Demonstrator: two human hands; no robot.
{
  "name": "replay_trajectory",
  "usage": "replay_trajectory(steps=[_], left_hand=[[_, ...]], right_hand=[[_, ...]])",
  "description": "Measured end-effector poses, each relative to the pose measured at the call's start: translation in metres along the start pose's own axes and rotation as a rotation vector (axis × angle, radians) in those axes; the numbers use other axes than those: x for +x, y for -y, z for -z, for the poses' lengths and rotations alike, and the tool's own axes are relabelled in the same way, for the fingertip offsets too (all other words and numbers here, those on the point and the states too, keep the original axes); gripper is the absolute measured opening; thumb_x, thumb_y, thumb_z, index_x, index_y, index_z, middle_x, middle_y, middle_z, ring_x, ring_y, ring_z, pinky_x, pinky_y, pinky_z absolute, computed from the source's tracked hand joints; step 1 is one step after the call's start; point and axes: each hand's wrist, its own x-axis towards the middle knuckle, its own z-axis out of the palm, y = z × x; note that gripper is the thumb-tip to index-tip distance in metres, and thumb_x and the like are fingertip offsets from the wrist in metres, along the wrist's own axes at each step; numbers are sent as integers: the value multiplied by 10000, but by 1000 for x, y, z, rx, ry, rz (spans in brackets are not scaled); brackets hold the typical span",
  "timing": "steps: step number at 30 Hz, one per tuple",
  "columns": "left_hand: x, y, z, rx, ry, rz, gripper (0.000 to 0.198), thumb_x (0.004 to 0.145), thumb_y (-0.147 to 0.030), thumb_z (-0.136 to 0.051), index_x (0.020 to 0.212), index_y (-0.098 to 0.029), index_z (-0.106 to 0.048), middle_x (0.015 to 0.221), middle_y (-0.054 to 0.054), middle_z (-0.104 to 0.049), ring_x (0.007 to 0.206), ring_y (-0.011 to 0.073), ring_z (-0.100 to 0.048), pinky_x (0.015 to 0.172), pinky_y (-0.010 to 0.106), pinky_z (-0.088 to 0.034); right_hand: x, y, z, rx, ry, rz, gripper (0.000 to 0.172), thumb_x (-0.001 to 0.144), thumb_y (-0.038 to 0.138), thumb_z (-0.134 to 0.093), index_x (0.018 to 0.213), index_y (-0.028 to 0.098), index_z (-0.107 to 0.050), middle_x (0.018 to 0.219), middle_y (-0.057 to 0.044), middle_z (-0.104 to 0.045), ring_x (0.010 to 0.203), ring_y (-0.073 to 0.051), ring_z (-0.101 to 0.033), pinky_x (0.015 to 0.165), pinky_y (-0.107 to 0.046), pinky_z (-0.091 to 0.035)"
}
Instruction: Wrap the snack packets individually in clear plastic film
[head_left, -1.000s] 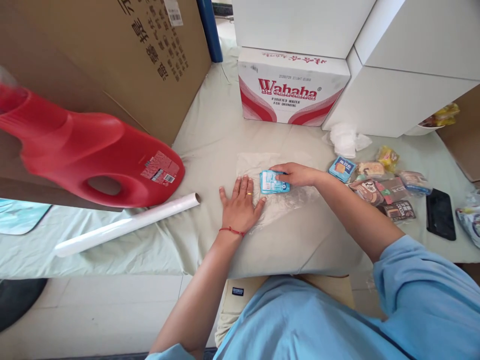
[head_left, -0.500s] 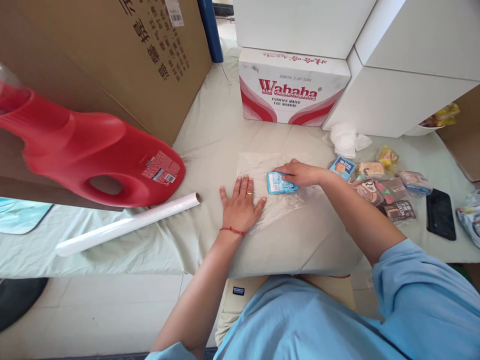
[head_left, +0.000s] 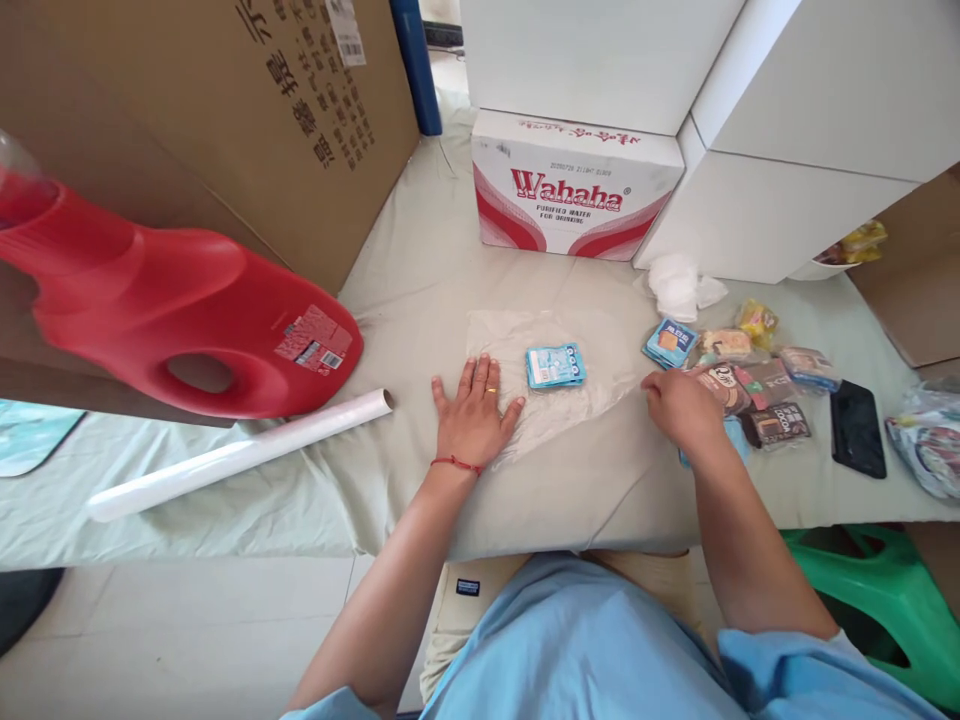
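Note:
My left hand [head_left: 470,415] lies flat with fingers spread on the left edge of a sheet of clear plastic wrap [head_left: 555,395] spread on the pale green cloth. A small light-blue snack packet [head_left: 555,366] lies alone on the middle of the wrap. My right hand [head_left: 679,408] is at the wrap's right edge, fingers curled, beside a pile of small snack packets [head_left: 750,385]. A blue packet [head_left: 731,435] shows partly under this hand; whether the fingers grip it is hidden.
A red detergent jug [head_left: 172,315] lies on its side at the left, with a roll of wrap [head_left: 240,455] in front of it. A large cardboard box [head_left: 247,110], a Wahaha carton [head_left: 574,190] and white boxes [head_left: 780,150] stand behind. A black phone [head_left: 857,428] lies right; a green stool [head_left: 877,590] below.
My right hand let go of the light-blue packet on the wrap and moved right to the pile of snack packets. My left hand stayed flat on the wrap.

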Motion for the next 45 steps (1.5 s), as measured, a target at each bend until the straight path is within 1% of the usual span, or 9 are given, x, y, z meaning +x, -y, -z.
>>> replay_trajectory(steps=[4,10,17,25,33,38,41,43,45], left_hand=[[1,0,0,15,3,8,737,1057,-587,-252,1679,-194,-290,1753,125,-249,1638,322,-228,1277,747,-100],[1,0,0,11,6,3,734,1060,-576,-258,1675,-177,-292,1750,122,-251,1636,313,-232,1277,748,-100],[2,0,1,12,21,14,722,1064,-566,-260,1682,-191,-279,1751,107,-263,1638,334,-225,1275,754,-122],[3,3,2,-51,33,23,689,1085,-530,-172,1677,-197,-292,1749,98,-264,1636,303,-242,1280,751,-113],[7,13,4,-110,55,-6,634,1082,-467,-255,1652,-203,-348,1739,111,-302,1628,299,-268,1274,756,-110],[-2,37,4,-197,-128,-151,582,1021,-367,-462,1588,-232,-454,1751,150,-277,1606,326,-320,1261,692,-261],[-17,48,10,-215,-282,-365,540,959,-182,-481,1483,-276,-570,1701,99,-413,1625,295,-279,1283,623,-274],[-28,51,16,-244,-236,-554,589,911,-109,-469,1456,-299,-583,1629,68,-524,1592,261,-356,1310,597,-228],[-36,54,20,-287,-87,-667,581,918,-159,-501,1484,-279,-544,1592,85,-564,1529,251,-458,1318,578,-223]], right_hand=[[-16,-2,-15,38,128,79,379,938,289,-543,1237,261,-774,1102,-150,-644,897,-281,-628,793,-393,-470],[3,-6,-33,425,148,209,558,903,330,-603,1447,223,-670,885,-25,-537,744,-181,-544,760,-322,-461],[12,-8,-42,639,82,224,262,838,417,-684,939,209,-807,838,-35,-568,737,-180,-540,735,-332,-449],[-3,-8,-27,843,115,236,222,809,420,-728,810,204,-676,1190,-96,-647,883,-180,-579,705,-294,-421],[-20,-5,-19,1185,309,-100,425,780,561,-782,903,225,-552,761,23,-664,485,-65,-262,496,-251,-154],[-34,-9,-10,1175,433,-244,581,693,690,-815,943,209,-605,667,54,-564,473,-54,-221,482,-258,-109],[-43,-8,-7,1036,473,-204,582,694,728,-800,822,186,-630,650,46,-523,538,-73,-325,512,-250,-202],[-50,-7,-5,967,465,-148,578,652,711,-833,754,176,-638,661,39,-521,613,-92,-399,564,-243,-276],[-55,-8,-2,946,452,-117,556,662,690,-837,753,173,-652,677,38,-528,633,-94,-407,581,-239,-293]])
